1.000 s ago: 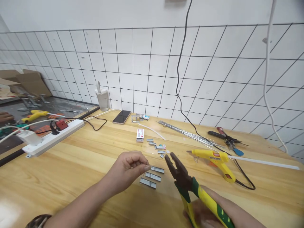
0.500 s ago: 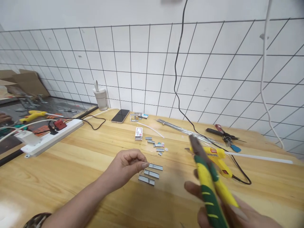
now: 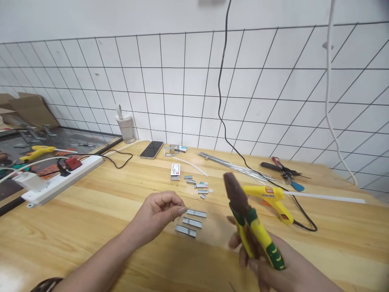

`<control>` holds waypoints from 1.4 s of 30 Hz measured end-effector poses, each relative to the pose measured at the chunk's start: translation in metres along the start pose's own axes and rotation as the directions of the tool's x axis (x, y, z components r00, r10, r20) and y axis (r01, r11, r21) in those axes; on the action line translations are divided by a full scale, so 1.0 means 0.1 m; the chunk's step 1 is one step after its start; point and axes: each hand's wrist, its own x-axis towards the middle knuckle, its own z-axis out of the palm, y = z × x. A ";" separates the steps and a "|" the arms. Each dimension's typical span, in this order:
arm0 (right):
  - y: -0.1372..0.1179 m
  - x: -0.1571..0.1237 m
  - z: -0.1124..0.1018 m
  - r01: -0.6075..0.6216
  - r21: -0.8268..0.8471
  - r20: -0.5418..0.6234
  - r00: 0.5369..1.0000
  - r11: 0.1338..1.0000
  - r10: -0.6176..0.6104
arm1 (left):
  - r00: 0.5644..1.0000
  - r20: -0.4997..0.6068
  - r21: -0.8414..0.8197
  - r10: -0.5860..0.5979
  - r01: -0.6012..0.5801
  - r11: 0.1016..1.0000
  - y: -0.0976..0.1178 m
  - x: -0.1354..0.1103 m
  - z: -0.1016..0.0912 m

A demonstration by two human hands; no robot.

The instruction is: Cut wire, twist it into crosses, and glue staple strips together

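My left hand [image 3: 162, 209] is pinched at thumb and forefinger on a short, thin bent wire [image 3: 190, 207], mostly hidden by the fingers. Just beyond those fingertips, three strips of staples [image 3: 192, 222] lie in a column on the table. My right hand [image 3: 288, 261] is wrapped round the yellow and green handles of a pair of pliers [image 3: 238, 198]. The dark jaws point up and away from me, above the table, and look closed. Shorter staple pieces [image 3: 201, 186] lie farther back, near a small white and red box [image 3: 175, 171].
A yellow glue gun [image 3: 270, 198] with its cord lies to the right. Behind it are a bundle of metal rods [image 3: 231, 164] and some keys [image 3: 287, 175]. Farther left are a phone [image 3: 152, 149], a cup [image 3: 125, 127] and a power strip [image 3: 88, 164].
The pliers have swung left and turned in my right hand, so their jaws now show broadside. My left hand keeps its pinch in nearly the same place. The view has shifted slightly.
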 end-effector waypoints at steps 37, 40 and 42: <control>0.31 0.05 -0.33 0.076 -0.995 0.098 0.801 -0.061 -0.591 | 0.935 0.183 0.452 0.303 -0.354 0.819 0.00 -0.06 0.04; 0.32 0.06 -0.33 0.074 -0.996 0.090 0.792 -0.051 -0.604 | 0.936 0.189 0.448 0.299 -0.353 0.821 0.00 -0.06 0.05; 0.32 0.07 -0.33 0.075 -0.996 0.092 0.794 -0.053 -0.601 | 0.936 0.190 0.447 0.296 -0.351 0.823 0.00 -0.06 0.05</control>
